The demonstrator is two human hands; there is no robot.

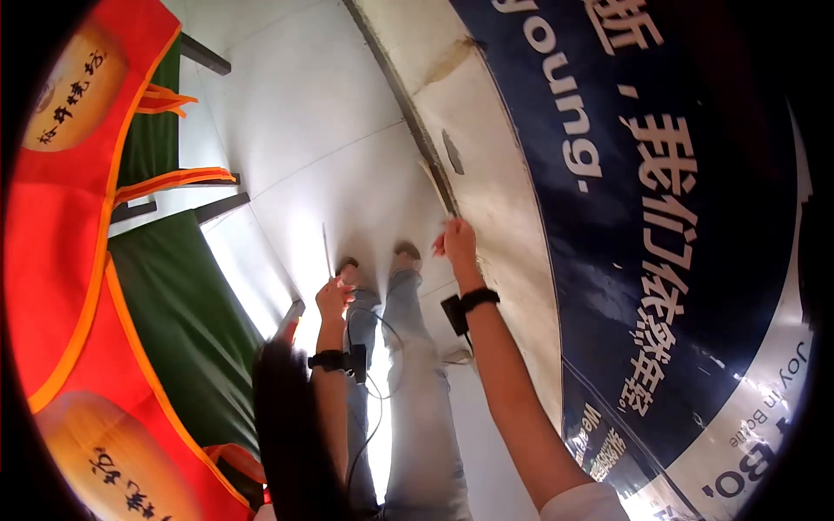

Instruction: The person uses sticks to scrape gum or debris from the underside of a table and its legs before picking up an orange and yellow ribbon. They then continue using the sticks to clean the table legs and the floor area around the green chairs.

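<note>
My left hand (333, 298) is closed around the lower end of a thin, straight stick (327, 246), much like a chopstick, which points away from me. Out to the right, my right hand (457, 243) grips a second slim, pale stick (440, 189) that tilts up and to the left beside the wall's edge. The two hands are apart, both above the floor. Each wrist wears a black strap with a small dark box, and a thin black cable (398, 334) loops between them.
A pale tiled floor (313, 104) lies below, with my feet on it. On the right stands a worn white ledge (512, 208) with a dark blue printed banner (608, 217). At left are green fabric seats (187, 321) and red cloths with orange trim (78, 208).
</note>
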